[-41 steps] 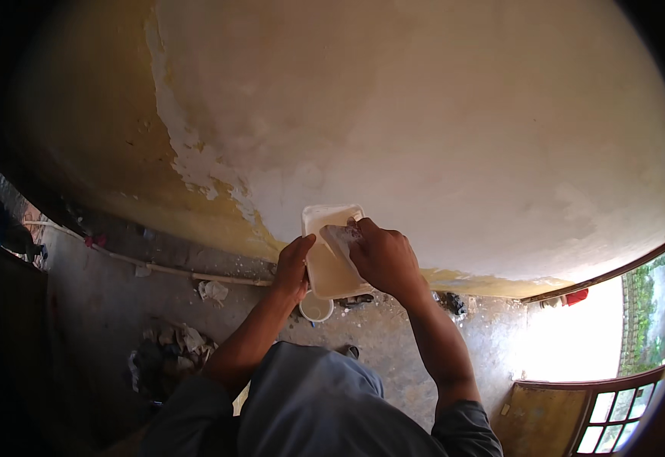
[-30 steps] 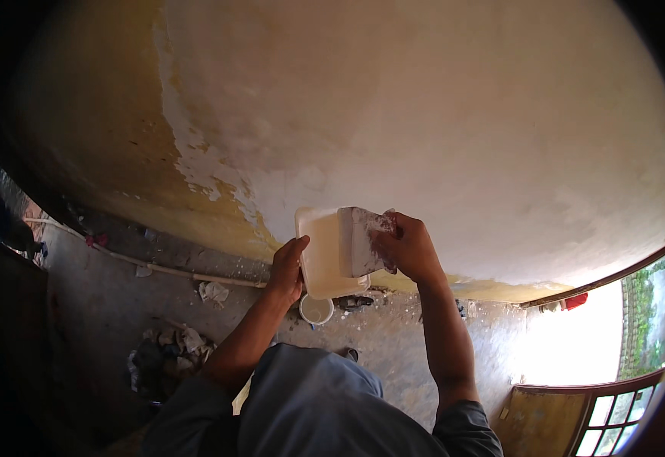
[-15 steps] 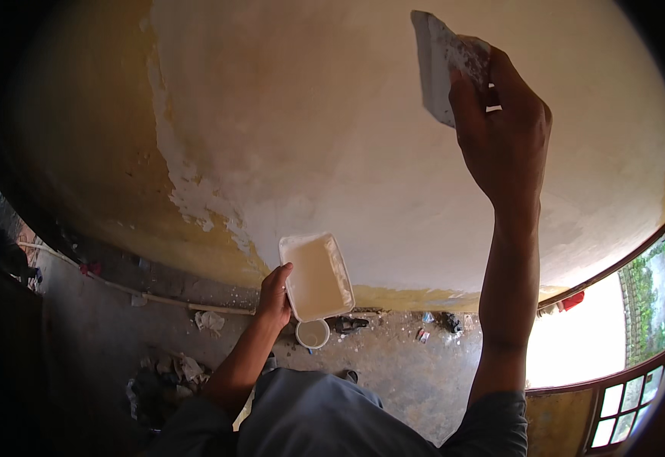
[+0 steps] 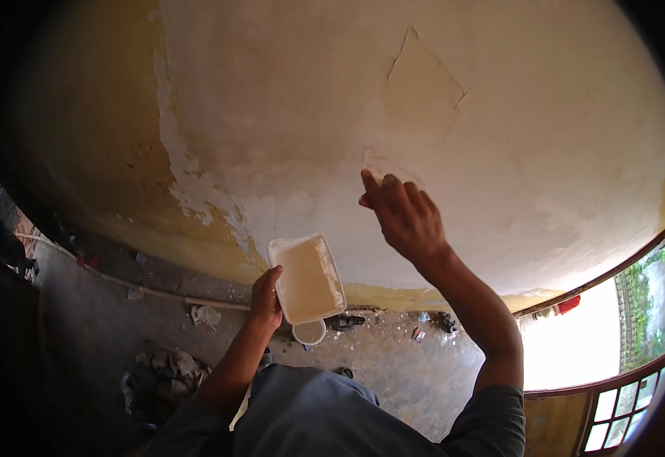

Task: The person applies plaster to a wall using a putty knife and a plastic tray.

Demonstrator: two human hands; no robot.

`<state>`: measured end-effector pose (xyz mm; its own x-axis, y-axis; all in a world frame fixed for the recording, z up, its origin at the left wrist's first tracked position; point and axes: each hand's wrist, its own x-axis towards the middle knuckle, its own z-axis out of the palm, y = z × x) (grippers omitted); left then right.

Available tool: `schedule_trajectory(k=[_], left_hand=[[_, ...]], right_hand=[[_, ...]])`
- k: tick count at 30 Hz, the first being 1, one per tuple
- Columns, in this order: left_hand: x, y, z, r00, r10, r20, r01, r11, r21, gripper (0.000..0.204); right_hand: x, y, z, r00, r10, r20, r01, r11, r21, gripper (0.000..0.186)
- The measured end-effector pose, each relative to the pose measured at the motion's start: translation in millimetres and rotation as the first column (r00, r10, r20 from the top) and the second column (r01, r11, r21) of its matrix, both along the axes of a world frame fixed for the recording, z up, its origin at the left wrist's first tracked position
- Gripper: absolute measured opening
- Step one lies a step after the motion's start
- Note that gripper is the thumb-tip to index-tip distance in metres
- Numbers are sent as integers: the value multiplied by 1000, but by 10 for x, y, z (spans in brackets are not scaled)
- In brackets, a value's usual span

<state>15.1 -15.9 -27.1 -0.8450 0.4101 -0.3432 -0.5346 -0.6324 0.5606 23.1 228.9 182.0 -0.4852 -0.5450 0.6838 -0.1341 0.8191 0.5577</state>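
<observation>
pinching between fingers: left hand [image 4: 266, 299], a white tub [image 4: 333, 282]; right hand [image 4: 410, 217], a scraper [image 4: 384, 162] against the wall [image 4: 515, 167].

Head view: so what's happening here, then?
A person is at a wall with both hands busy. The left hand grips a white tub with cream paste in it. The right hand is up at the wall, with what looks like a flat scraper mostly hidden by the fingers. Above it is a patch with raised edges, apparently smeared paste. A white bucket stands on the floor below.
</observation>
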Motion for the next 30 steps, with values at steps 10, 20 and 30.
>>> schedule_trajectory(k=[10,20,30], left_hand=[[-42,-66,-96,995,-59,76,59,998,5,44],[-8,51,-56,996,-70,60,71,997,-18,44],[-21,112,-28,997,-62,38,60,997,46,45]], right_hand=[[-504,-109,2194,995,-76,-59,74,997,-31,18],[-335,178,59,998,-68,-17,67,996,-64,34],[-372,583,1129,827,-448,-341,198,799,-568,25]])
